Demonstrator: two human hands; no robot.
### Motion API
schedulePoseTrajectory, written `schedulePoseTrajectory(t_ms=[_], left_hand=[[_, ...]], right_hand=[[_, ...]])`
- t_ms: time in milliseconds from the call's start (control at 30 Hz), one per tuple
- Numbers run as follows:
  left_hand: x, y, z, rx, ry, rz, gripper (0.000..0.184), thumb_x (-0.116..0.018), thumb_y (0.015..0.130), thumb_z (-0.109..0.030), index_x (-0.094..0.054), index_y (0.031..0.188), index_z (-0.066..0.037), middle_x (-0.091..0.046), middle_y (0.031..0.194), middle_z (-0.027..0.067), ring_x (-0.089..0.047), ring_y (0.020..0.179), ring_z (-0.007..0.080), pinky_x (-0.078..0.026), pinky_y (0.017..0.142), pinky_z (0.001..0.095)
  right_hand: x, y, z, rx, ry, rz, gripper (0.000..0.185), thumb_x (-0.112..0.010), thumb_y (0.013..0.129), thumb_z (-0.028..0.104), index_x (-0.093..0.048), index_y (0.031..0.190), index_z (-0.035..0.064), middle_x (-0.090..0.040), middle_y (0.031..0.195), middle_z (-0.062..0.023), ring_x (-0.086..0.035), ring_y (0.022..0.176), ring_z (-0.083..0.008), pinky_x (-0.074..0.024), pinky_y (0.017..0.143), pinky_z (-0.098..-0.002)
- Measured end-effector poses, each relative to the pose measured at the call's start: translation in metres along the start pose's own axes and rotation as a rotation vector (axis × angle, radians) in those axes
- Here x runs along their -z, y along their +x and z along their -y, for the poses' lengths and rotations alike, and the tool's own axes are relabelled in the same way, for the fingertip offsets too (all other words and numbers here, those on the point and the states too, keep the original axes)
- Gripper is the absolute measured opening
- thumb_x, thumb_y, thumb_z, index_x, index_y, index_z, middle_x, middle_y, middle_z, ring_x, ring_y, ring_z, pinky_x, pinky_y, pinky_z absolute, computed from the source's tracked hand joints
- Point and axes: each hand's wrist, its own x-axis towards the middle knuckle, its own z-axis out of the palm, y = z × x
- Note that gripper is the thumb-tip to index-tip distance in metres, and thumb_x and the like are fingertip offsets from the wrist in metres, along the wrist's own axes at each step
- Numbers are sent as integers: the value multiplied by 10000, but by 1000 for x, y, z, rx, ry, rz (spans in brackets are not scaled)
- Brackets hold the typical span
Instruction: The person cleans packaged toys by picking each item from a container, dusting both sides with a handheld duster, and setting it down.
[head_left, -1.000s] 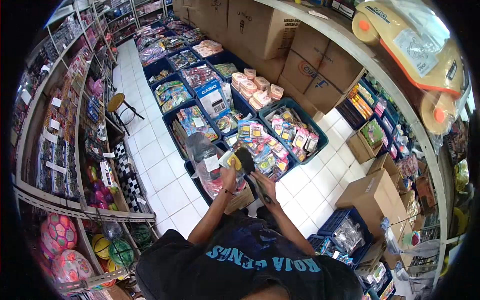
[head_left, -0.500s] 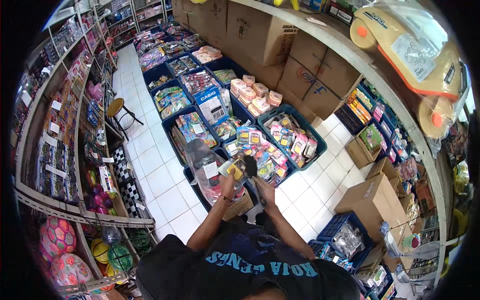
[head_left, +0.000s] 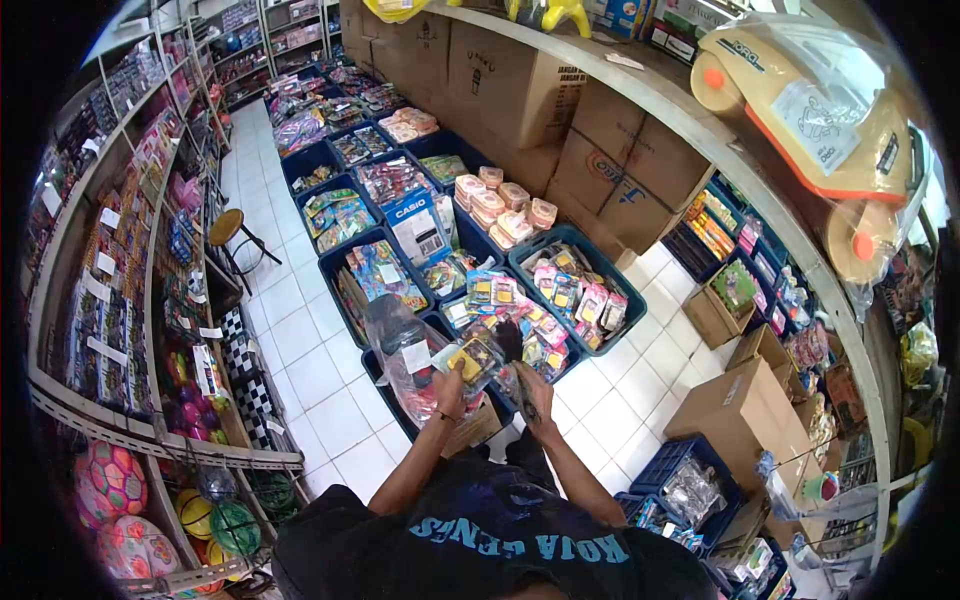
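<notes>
My left hand (head_left: 451,390) is closed on a small clear package with a yellow part (head_left: 468,358). My right hand (head_left: 534,393) grips the handle of a dark brush (head_left: 508,342), whose bristles are beside the package's right edge. Just left of the package, a clear plastic bag (head_left: 398,345) with a white label and dark and red contents stands in a bin. Past my hands, a blue bin holds colourful carded packs (head_left: 500,288).
Blue bins of packaged goods run away from me, with a CASIO box (head_left: 418,230) among them. A stool (head_left: 227,227) stands on the tiled floor. Shelves line the left; large cartons (head_left: 620,165) and an open cardboard box (head_left: 735,410) are on the right.
The brush has shifted from above the package to its right edge, and the package now lies flatter in my left hand. The whole view has shifted slightly.
</notes>
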Motion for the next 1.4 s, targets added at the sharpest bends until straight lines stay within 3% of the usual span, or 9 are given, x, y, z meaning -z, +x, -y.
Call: schedulePoseTrajectory(t_ms=[200, 433, 600, 767, 933, 1167, 1300, 1333, 1400], left_hand=[[18, 27, 33, -56, 277, 14, 287, -637, 878, -122, -569, 1109, 34, -642, 986, 93, -634, 808, 196, -524, 679, 327], [14, 4, 17, -27, 14, 50, 276, -613, 880, -68, -539, 1127, 33, -634, 1015, 102, -644, 823, 205, -547, 693, 348], [8, -10, 4, -20, 322, 75, 226, -600, 885, -78, -598, 1084, 31, -652, 952, 78, -652, 818, 193, -550, 666, 332], [15, -12, 11, 50, 87, 159, 212, -593, 885, -93, -609, 1063, 21, -657, 949, 82, -657, 789, 197, -559, 645, 341], [20, -6, 16, 87, 237, 152, 206, -614, 874, -133, -628, 1031, -1, -662, 913, 82, -654, 781, 190, -536, 615, 344], [23, 1, 35, -16, 201, 197, 211, -609, 875, -130, -629, 1047, -9, -668, 937, 86, -657, 827, 197, -542, 658, 344], [14, -5, 29, 66, 28, 125, 239, -601, 872, -94, -616, 1093, -4, -671, 961, 99, -672, 824, 219, -565, 675, 358], [11, -3, 28, 78, 31, 109, 232, -602, 871, -93, -617, 1084, 0, -672, 953, 102, -674, 808, 222, -566, 667, 360], [10, 2, 32, 103, 38, 72, 220, -602, 869, -90, -619, 1065, 8, -673, 938, 107, -678, 776, 228, -568, 651, 365]], right_hand=[[-20, -15, 7, 108, 81, 198, 447, -552, 822, -14, -586, 1250, 112, -636, 1150, -162, -638, 1047, -272, -515, 875, -348], [-2, -8, -2, -6, 77, -27, 429, -622, 766, 44, -595, 1194, 23, -627, 1161, -182, -614, 1066, -338, -501, 898, -370], [-18, -20, 7, 98, 68, 161, 409, -604, 802, 83, -595, 1209, 39, -606, 1200, -186, -580, 1132, -326, -479, 929, -349], [-5, -11, -5, -73, 2, 85, 433, -609, 804, 56, -574, 1236, 57, -609, 1206, -166, -601, 1100, -319, -500, 903, -373], [9, -2, 33, 165, 153, 89, 447, -613, 744, 18, -593, 1190, 4, -640, 1129, -199, -635, 1033, -332, -503, 882, -365], [7, -12, -3, -65, 220, -8, 431, -604, 818, 133, -561, 1219, -18, -648, 1119, -199, -654, 994, -328, -511, 846, -358], [26, -20, 39, 41, 331, 62, 417, -581, 817, 100, -560, 1219, -12, -620, 1183, -190, -625, 1067, -306, -482, 912, -353], [13, -29, 24, -32, 191, 215, 432, -566, 810, 68, -553, 1237, 4, -597, 1218, -194, -596, 1122, -302, -453, 953, -349], [6, -42, 1, 39, 216, 83, 405, -559, 825, 33, -566, 1231, 37, -626, 1152, -190, -631, 1036, -314, -498, 877, -355]])
